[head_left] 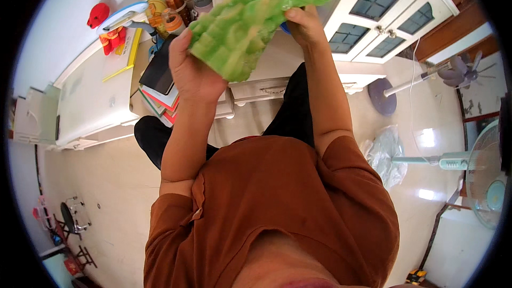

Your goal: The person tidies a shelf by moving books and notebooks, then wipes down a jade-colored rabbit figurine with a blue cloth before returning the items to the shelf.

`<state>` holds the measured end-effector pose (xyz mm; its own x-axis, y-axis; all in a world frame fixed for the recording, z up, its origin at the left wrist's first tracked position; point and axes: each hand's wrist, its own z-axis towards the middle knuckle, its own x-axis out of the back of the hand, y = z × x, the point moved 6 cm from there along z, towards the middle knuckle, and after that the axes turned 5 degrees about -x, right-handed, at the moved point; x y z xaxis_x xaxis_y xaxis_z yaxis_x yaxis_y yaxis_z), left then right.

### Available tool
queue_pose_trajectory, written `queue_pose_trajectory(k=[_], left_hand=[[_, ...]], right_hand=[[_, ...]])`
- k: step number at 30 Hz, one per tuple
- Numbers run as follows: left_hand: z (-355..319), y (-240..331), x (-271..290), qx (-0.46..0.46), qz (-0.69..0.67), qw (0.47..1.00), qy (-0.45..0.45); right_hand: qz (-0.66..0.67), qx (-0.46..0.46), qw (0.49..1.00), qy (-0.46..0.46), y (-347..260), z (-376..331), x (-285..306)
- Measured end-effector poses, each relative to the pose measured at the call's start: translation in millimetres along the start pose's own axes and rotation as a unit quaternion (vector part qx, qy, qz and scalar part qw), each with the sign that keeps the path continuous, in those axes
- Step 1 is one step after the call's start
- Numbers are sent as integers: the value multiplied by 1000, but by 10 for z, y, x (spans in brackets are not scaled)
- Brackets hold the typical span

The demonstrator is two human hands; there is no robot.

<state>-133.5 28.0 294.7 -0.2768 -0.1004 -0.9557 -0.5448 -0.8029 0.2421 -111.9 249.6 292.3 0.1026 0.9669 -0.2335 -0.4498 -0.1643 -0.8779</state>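
The left hand [196, 70] and right hand [305, 25] grip a lumpy, glossy green piece [245, 28], fingers [295, 15] closed on its edges — it is left of the white cabinet [368, 28], right hand nearer that cabinet — and a purple fan base [380, 100] stands near the cabinet

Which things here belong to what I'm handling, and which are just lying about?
In hand:
- green knobbly piece, held between left hand and right hand

Just lying or standing about:
- red toy figure
- black flat item
- teal fan
- purple-grey fan
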Motion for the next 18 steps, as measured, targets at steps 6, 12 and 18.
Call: queue_pose_trajectory(k=[6, 12, 18], left_hand=[[-120, 191, 60, 23, -37, 995, -92], [-327, 124, 213, -28, 85, 996, -14], [-429, -210, 276, -54, 149, 987, 11]], right_hand=[[-265, 14, 964, 2, 122, 98, 255], [-746, 94, 611, 246, 1120, 337, 1507], [-578, 230, 763, 174, 1547, 366, 2116]])
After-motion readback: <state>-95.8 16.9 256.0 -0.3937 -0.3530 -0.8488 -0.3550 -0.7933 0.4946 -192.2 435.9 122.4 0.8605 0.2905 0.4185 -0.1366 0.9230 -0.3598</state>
